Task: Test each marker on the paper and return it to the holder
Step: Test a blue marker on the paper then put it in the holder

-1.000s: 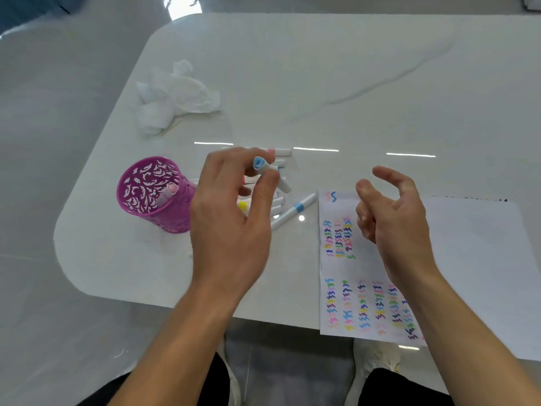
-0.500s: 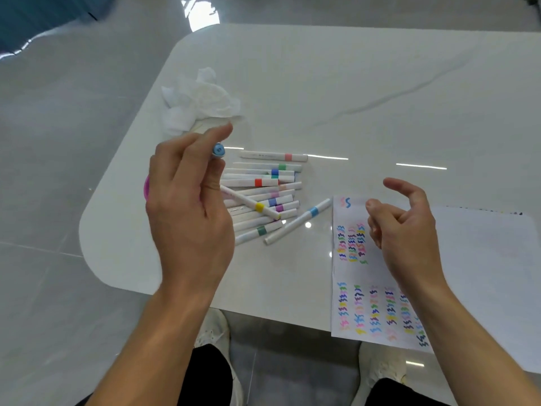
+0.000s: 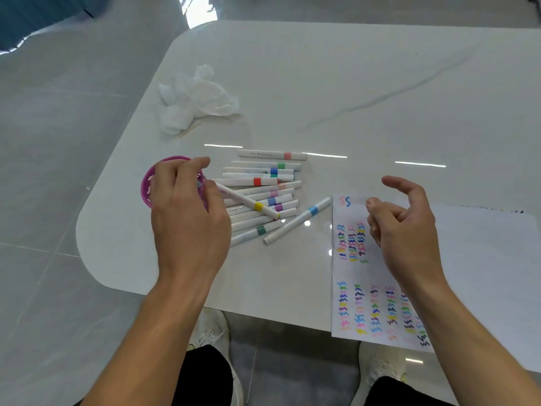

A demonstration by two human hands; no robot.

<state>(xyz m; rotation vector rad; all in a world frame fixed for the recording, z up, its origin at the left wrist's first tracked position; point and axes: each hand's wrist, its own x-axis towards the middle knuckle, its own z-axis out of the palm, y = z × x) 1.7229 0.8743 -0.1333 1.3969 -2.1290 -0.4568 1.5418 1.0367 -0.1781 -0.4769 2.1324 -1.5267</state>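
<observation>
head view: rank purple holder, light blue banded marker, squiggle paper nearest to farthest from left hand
From the left hand, holding a blue-capped marker:
1. Purple holder, right under the hand, far left.
2. Light blue banded marker, lying off to the hand's right.
3. Squiggle paper, farthest right, beneath the right hand.

Left hand (image 3: 187,218): back toward the camera, wrist bent down, fingers curled, fingertips pinching a marker (image 3: 199,183) of which only a bluish end shows. Right hand (image 3: 407,230): raised, holding nothing, index finger hooked forward, thumb beside it, other fingers loosely curled. Left forearm (image 3: 146,332) and right forearm (image 3: 483,347) bare, entering from the bottom edge.
</observation>
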